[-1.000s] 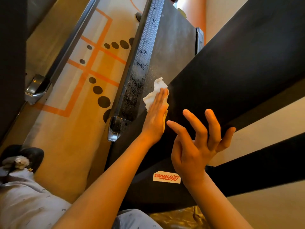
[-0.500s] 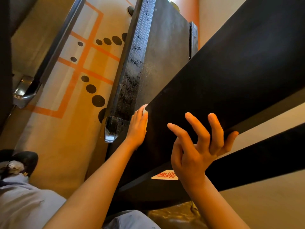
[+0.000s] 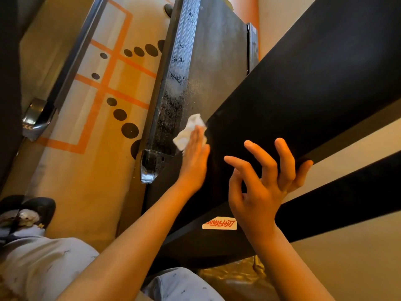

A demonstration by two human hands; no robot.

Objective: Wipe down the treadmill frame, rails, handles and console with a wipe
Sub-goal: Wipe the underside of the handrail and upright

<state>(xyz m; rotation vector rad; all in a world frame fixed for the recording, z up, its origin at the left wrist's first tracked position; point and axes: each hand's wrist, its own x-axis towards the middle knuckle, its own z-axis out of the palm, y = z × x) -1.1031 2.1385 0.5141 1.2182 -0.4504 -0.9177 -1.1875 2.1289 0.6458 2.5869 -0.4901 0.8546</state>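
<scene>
Only the left hand (image 3: pixel 195 161), fingers (image 3: pixel 199 140) straight, presses the wipe (image 3: pixel 187 133) on the frame (image 3: pixel 303 83); unpinched, it may slip; right hand (image 3: pixel 259 187) splayed, empty.

The wipe (image 3: pixel 187 132) is white and crumpled, pressed under the flat fingers of the left hand (image 3: pixel 195 157) against the treadmill's black frame (image 3: pixel 293 88), just where that broad slanting beam crosses the side rail (image 3: pixel 173 88). The rail is dark, ribbed and speckled, ending in a shiny metal cap (image 3: pixel 148 168).
</scene>
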